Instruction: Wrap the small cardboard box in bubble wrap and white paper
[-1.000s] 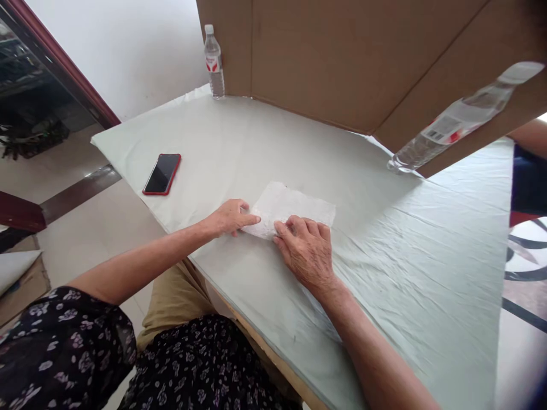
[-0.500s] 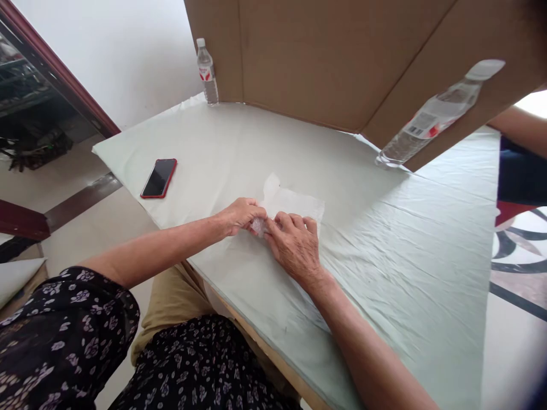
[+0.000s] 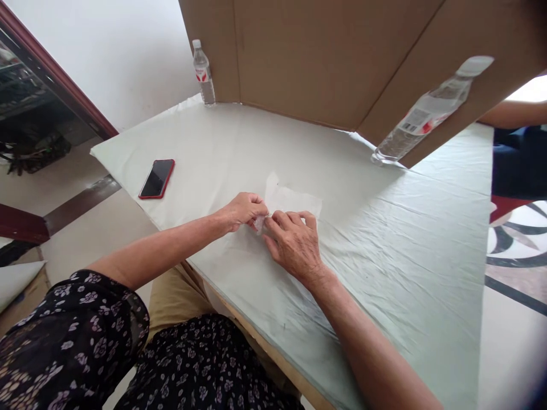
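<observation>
A thin, whitish, see-through sheet lies on the pale cloth in front of me; I cannot tell whether it is tissue or plastic film. My left hand pinches a crumpled bit of it between thumb and fingers at its near left corner. Just to the right, my right hand rests on the sheet's near part, fingers bent and apart, the thumb set off from the index finger. Its index fingertip is close to the crumpled bit. The palm hides part of the sheet.
A phone in a red case lies at the left on the cloth-covered table. Cardboard panels stand behind, with one water bottle at the left and another bottle at the right. Another person's arm shows beyond.
My left hand has lifted slightly, still pinching the crumpled bit. My right thumb has moved a little away from it. The whole view has shifted slightly.
</observation>
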The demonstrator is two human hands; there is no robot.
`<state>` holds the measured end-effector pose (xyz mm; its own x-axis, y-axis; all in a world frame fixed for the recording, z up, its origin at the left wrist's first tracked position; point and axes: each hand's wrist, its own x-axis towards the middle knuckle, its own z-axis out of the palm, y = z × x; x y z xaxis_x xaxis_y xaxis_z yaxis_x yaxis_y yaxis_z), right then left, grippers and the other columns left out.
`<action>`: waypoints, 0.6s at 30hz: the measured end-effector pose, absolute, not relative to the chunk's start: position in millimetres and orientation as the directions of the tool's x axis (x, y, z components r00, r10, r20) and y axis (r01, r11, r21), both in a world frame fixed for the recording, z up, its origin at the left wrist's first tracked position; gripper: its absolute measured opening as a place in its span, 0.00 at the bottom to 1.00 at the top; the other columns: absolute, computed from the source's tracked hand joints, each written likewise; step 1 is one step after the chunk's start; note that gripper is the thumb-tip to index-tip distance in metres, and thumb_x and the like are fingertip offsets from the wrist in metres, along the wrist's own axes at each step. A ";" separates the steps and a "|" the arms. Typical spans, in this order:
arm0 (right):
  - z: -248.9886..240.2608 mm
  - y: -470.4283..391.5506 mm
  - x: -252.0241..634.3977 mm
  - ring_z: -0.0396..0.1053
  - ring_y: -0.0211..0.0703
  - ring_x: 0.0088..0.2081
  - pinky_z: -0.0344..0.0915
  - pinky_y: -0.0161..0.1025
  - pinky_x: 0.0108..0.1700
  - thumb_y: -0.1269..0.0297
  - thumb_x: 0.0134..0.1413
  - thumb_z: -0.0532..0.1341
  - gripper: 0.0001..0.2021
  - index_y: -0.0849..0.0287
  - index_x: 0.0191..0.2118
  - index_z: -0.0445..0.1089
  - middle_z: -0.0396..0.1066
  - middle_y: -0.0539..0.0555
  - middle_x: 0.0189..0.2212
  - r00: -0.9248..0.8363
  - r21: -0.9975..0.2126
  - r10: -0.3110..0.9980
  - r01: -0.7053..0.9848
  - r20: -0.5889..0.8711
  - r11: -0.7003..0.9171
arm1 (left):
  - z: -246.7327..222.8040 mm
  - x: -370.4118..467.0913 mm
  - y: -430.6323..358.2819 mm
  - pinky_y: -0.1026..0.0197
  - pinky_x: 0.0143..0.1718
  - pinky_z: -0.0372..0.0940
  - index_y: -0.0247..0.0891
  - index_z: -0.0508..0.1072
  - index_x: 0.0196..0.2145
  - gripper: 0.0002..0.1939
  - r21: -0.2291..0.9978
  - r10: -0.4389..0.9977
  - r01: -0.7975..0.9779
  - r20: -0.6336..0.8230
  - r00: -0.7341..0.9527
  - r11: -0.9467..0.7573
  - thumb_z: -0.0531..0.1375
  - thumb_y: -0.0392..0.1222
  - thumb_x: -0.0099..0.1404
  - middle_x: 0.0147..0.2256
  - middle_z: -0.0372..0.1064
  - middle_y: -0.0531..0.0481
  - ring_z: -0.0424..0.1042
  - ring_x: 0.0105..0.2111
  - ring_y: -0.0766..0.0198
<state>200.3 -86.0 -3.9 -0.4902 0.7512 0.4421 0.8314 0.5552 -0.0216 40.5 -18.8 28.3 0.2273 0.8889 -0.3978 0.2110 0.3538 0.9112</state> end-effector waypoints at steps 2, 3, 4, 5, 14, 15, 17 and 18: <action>-3.2 -86.5 200.3 0.65 0.51 0.44 0.49 0.50 0.53 0.66 0.58 0.60 0.09 0.56 0.44 0.70 0.75 0.57 0.42 -0.491 -0.026 0.752 0.830 0.440 0.557 | 30.1 41.0 -17.3 0.67 0.20 0.58 0.36 0.67 0.23 0.04 0.909 0.882 0.231 -0.401 0.247 0.348 0.59 0.30 0.52 0.19 0.61 0.57 0.62 0.18 0.71; -2.4 -86.9 200.4 0.66 0.51 0.44 0.49 0.51 0.54 0.66 0.57 0.60 0.09 0.56 0.44 0.70 0.75 0.57 0.43 -0.488 -0.035 0.753 0.829 0.441 0.557 | 32.0 40.7 -16.9 0.66 0.21 0.59 0.35 0.68 0.23 0.03 0.906 0.872 0.232 -0.408 0.269 0.352 0.59 0.31 0.53 0.19 0.62 0.56 0.62 0.19 0.71; -1.2 -87.5 200.7 0.67 0.51 0.45 0.48 0.51 0.55 0.67 0.57 0.60 0.09 0.57 0.44 0.70 0.75 0.57 0.44 -0.485 -0.052 0.755 0.826 0.442 0.561 | 34.5 39.9 -16.8 0.65 0.22 0.61 0.35 0.70 0.24 0.03 0.904 0.859 0.229 -0.417 0.297 0.360 0.59 0.31 0.53 0.20 0.63 0.55 0.63 0.20 0.70; 0.6 -88.0 201.5 0.68 0.51 0.45 0.48 0.52 0.57 0.67 0.56 0.61 0.10 0.57 0.44 0.70 0.76 0.56 0.44 -0.479 -0.081 0.758 0.821 0.443 0.566 | 37.4 38.6 -17.1 0.64 0.25 0.63 0.34 0.71 0.25 0.03 0.903 0.843 0.225 -0.424 0.330 0.366 0.58 0.31 0.53 0.21 0.64 0.54 0.65 0.21 0.69; 20.0 -105.0 257.9 0.75 0.50 0.39 0.62 0.48 0.44 0.59 0.59 0.59 0.07 0.55 0.37 0.71 0.78 0.56 0.39 -0.043 -0.444 0.896 0.857 0.442 0.260 | 31.3 37.5 -44.0 0.60 0.40 0.66 0.37 0.79 0.36 0.10 0.728 0.845 0.569 0.026 0.534 -0.382 0.58 0.36 0.60 0.37 0.72 0.46 0.71 0.37 0.61; 19.0 -108.5 267.0 0.74 0.47 0.32 0.62 0.46 0.39 0.57 0.58 0.60 0.09 0.55 0.37 0.72 0.78 0.54 0.34 0.030 -0.491 0.936 0.857 0.350 0.156 | 26.0 39.0 -47.2 0.60 0.40 0.65 0.37 0.79 0.36 0.09 0.652 0.839 0.605 0.091 0.536 -0.457 0.58 0.36 0.61 0.39 0.71 0.45 0.70 0.37 0.61; 14.2 -114.2 280.7 0.71 0.45 0.26 0.61 0.42 0.33 0.52 0.55 0.61 0.12 0.55 0.38 0.72 0.77 0.53 0.30 0.099 -0.552 0.984 0.834 0.151 0.001 | 15.6 40.9 -51.6 0.60 0.37 0.64 0.38 0.78 0.36 0.10 0.524 0.821 0.652 0.191 0.538 -0.548 0.57 0.37 0.64 0.46 0.68 0.42 0.69 0.36 0.62; 10.9 -115.6 284.2 0.71 0.45 0.25 0.61 0.42 0.32 0.50 0.54 0.61 0.15 0.55 0.40 0.72 0.77 0.53 0.30 0.116 -0.573 0.990 0.818 0.076 -0.052 | 11.3 41.3 -52.9 0.61 0.36 0.63 0.37 0.78 0.37 0.10 0.495 0.811 0.654 0.222 0.541 -0.572 0.56 0.37 0.65 0.48 0.67 0.42 0.68 0.35 0.63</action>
